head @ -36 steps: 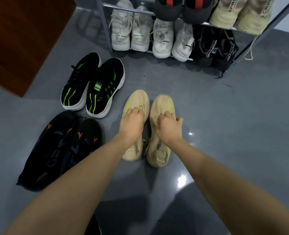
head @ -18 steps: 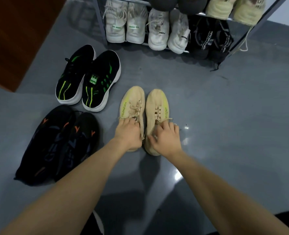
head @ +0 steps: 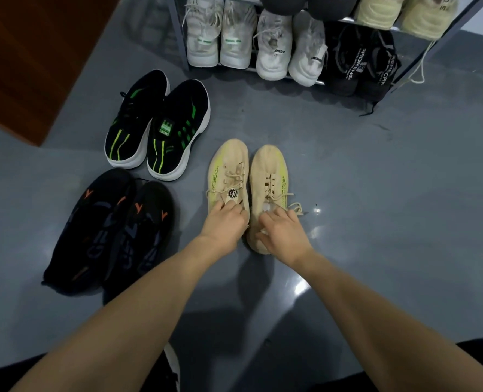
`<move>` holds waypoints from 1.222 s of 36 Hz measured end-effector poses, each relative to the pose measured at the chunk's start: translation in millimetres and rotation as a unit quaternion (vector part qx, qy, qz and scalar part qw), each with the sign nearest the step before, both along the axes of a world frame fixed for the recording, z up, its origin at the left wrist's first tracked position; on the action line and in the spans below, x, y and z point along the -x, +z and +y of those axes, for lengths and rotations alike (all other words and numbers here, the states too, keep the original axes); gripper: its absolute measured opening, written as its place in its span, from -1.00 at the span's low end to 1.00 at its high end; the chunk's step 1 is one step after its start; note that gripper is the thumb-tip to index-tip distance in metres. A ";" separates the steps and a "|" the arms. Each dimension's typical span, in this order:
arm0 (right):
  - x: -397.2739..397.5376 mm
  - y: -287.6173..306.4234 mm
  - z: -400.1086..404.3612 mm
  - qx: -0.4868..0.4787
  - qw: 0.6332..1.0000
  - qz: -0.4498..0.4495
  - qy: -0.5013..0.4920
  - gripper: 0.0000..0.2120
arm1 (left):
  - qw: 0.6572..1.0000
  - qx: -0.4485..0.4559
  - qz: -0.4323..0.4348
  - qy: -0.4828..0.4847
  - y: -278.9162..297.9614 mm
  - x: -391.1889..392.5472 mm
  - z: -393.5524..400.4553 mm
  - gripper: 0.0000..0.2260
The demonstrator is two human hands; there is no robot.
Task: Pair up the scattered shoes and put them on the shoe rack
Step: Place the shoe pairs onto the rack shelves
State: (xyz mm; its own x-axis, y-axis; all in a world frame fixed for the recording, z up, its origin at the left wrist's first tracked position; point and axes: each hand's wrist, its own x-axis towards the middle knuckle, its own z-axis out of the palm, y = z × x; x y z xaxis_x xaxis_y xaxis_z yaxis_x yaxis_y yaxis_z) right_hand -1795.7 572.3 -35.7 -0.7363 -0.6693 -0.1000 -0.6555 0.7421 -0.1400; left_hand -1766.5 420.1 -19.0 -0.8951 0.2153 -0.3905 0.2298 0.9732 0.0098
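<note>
Two beige shoes stand side by side on the grey floor, toes pointing away from me. My left hand (head: 225,225) grips the collar of the left beige shoe (head: 229,171), covering its heel. My right hand (head: 284,233) closes on the collar of the right beige shoe (head: 268,172), whose heel shows below my fingers. A black pair with green stripes (head: 161,125) sits to the upper left, and a black pair with orange marks (head: 113,230) lies to the lower left. The metal shoe rack (head: 178,38) stands at the top.
The rack's bottom shelf holds two white pairs (head: 257,46) and a black pair (head: 364,60); cream shoes (head: 404,12) sit on the shelf above. A brown wooden panel (head: 36,58) fills the upper left. Bare grey floor (head: 390,207) lies to the right.
Both hands slid back from the laces to the collars of the beige shoes, and the two shoes now stand closer together.
</note>
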 end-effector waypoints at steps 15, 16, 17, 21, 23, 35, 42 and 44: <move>-6.8 13.2 -8.1 -0.178 0.983 -0.047 -0.013 -0.61 | 0.996 0.011 0.011 0.086 18.5 5.3 5.6 -0.66; -6.2 15.2 -8.2 -0.165 0.985 -0.057 -0.014 -0.68 | 0.996 0.009 0.011 0.088 20.9 6.7 5.5 -0.65; -6.0 16.4 -7.3 -0.149 0.986 -0.065 -0.027 -0.72 | 0.996 0.006 0.014 0.090 23.4 7.7 5.2 -0.65; 5.2 36.7 -8.3 -0.128 0.988 -0.062 -0.053 -0.64 | 0.995 -0.005 0.024 0.096 41.0 13.0 -0.3 -0.63; 16.1 53.2 -14.2 -0.126 0.989 -0.063 -0.044 -0.66 | 0.995 0.000 0.038 0.095 51.9 17.2 -5.6 -0.64; 69.2 149.3 -70.6 -0.038 0.999 -0.028 -0.012 -0.69 | 0.985 0.015 0.144 0.090 144.9 58.9 -58.5 -0.72; 109.2 192.3 -107.3 0.007 0.999 0.042 -0.020 -0.70 | 0.974 -0.019 0.208 0.085 192.0 98.7 -106.1 -0.76; 121.8 201.4 -118.8 0.023 0.998 0.049 -0.029 -0.70 | 0.975 -0.025 0.205 0.085 203.7 112.9 -121.5 -0.75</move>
State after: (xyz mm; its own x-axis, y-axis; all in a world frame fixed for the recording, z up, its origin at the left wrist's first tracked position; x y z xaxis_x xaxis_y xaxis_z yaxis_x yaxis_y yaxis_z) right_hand -1917.5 453.5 165.7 -0.7782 -0.6280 0.0049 -0.6244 0.7730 -0.1121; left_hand -1879.4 298.6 184.7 -0.9981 0.0596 0.0148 0.0596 0.9982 -0.0010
